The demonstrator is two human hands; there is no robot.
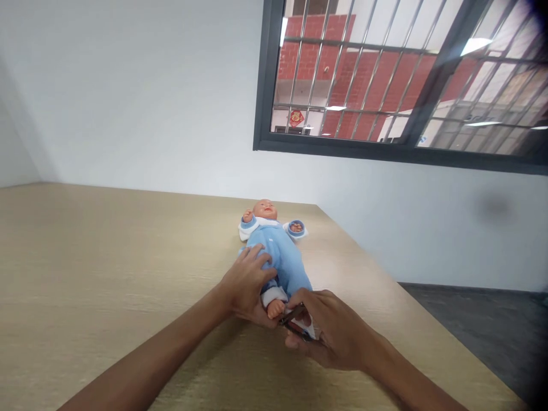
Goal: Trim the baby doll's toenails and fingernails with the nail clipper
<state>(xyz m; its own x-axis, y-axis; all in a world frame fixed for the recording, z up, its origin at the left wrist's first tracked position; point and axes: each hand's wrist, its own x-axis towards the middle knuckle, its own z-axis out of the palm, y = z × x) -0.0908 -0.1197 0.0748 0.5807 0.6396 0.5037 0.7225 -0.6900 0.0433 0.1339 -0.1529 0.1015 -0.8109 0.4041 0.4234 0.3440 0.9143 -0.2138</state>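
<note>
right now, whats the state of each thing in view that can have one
baby doll, lying on its back on the table, blue suit on
left hand, open, resting on the doll
right hand, gripping a dark slim tool
dark slim tool, held beside the doll's bare foot
barred window, looks shut

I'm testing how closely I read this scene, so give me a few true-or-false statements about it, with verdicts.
The doll lies on its back on a wooden table. True.

The left hand rests on the doll's blue outfit. True.

The right hand is empty. False: it holds a dark slim object beside the doll's bare foot.

The window has no bars. False: metal bars cross it, with a red brick wall beyond.
</note>
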